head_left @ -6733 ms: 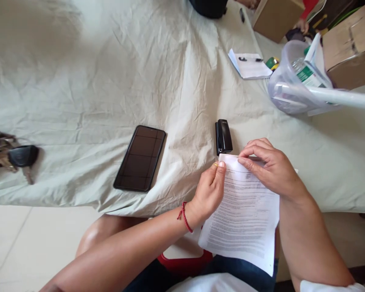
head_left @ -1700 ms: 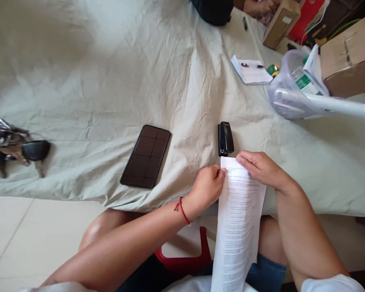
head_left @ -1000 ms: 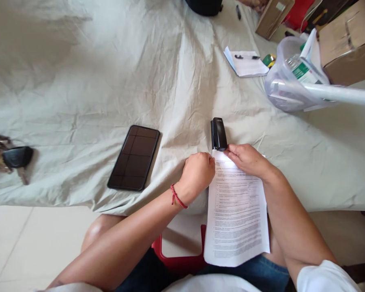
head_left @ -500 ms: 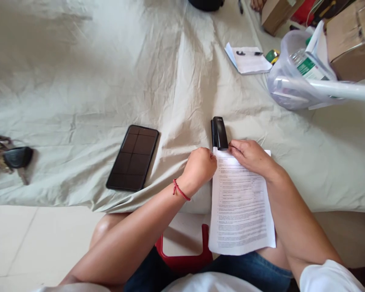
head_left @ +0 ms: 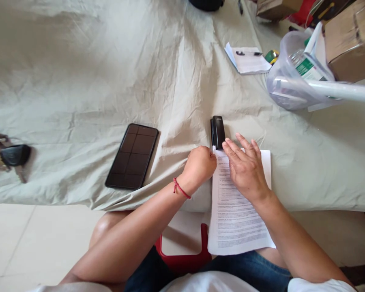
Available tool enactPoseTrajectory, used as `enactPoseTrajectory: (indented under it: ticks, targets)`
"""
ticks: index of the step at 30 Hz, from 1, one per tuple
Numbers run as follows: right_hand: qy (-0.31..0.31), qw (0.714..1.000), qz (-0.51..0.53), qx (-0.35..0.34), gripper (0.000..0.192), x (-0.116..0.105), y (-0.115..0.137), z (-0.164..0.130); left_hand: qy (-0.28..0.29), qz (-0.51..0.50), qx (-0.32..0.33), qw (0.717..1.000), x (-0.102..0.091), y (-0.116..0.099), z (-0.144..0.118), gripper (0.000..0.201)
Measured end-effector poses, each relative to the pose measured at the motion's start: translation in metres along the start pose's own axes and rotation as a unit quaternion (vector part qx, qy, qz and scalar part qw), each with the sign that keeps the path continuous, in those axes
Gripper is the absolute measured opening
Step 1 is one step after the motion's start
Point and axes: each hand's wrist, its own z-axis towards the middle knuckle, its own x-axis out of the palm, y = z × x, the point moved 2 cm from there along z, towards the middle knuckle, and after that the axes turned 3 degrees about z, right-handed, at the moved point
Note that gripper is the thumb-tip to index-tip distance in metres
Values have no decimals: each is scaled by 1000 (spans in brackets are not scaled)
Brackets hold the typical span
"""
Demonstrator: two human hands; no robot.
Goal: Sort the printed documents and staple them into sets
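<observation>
The person's left hand [head_left: 200,164] has the paper [head_left: 240,229] by its left edge near the top corner, its grip narrow, with the fingers curled in. A red bracelet [head_left: 180,187] circles that wrist. The right hand [head_left: 246,168] lies over the upper part of the paper with its fingers spread, its grip wide and closed on nothing. Its foremost fingertips are right beside the front end of the black stapler [head_left: 218,132]; whether they touch it is hard to tell.

The paper, printed side up, lies partly on the cloth-covered bench [head_left: 94,101], and its lower part reaches past the near edge, above the person's lap. The stapler rests on the bench with its front end at the paper's top left corner; how far the corner goes into it cannot be made out.

To the left, a phone [head_left: 132,156] lies with its screen dark, and farther left are some keys [head_left: 15,156], cut off by the frame. Beyond the stapler, toward the far right, a pen [head_left: 248,53] lies on a pad [head_left: 251,65]. Next to the pad are a green and yellow object [head_left: 271,56] and a clear tub [head_left: 278,81], with a box [head_left: 351,52] behind the tub
</observation>
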Motion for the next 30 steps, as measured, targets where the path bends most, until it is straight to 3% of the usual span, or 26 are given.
enactPoseTrajectory:
  ticks: [10,20,25,30]
  targets:
    - [4,998,-35,-57,67,10,12,-1,13,15,-5,1000,-2,-1,-1,34]
    - [-9,999,-26,-42,68,20,9,-9,-3,11,9,1000,2,-1,0,34]
    - [-3,999,28,-16,66,9,1,-1,-20,22,16,999,4,-1,-3,29]
    - [-49,990,127,27,43,-16,-21,-10,15,10,31,999,13,-2,-10,38]
